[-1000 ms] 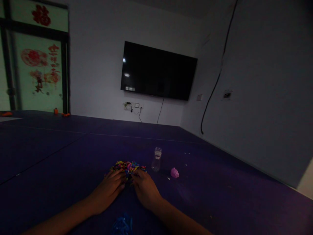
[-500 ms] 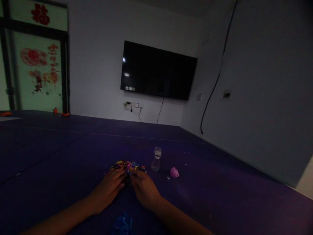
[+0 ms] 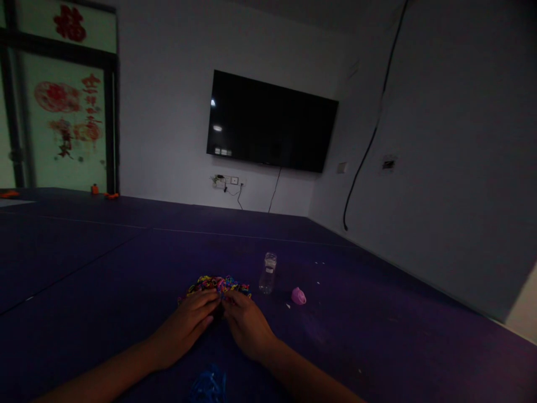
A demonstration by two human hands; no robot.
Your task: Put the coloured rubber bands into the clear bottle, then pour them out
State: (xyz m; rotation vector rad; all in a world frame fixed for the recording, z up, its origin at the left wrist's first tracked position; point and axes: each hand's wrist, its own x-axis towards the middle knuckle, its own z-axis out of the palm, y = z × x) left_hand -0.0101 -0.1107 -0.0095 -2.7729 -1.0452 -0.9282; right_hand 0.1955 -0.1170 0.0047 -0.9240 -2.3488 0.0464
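Note:
A loose heap of small multicoloured loops [image 3: 220, 283], which look like rubber bands, lies on the dark purple surface [image 3: 126, 263] before me. My left hand [image 3: 188, 316] rests at the near left edge of the heap, its fingers stretched forward over the loops. At the near right edge is my right hand [image 3: 245, 322], with thumb and fingertips drawn together; what they pinch, if anything, is too small and dark to make out. The fingertips of both hands almost meet. Closer to me lies a separate clump of blue bands [image 3: 208, 385], touched by neither hand.
Right of the heap stands a clear, waisted bottle [image 3: 267, 275] without a lid. Beside it lies a pink cap [image 3: 298, 296] with a ring. Small white scraps are scattered nearby. Orange objects [image 3: 95, 190] sit at the far left. A television [image 3: 272, 120] hangs on the wall.
My left hand has slid slightly right and inward, narrowing the gap between the hands. The right hand has barely shifted; bottle, cap and blue clump stay put.

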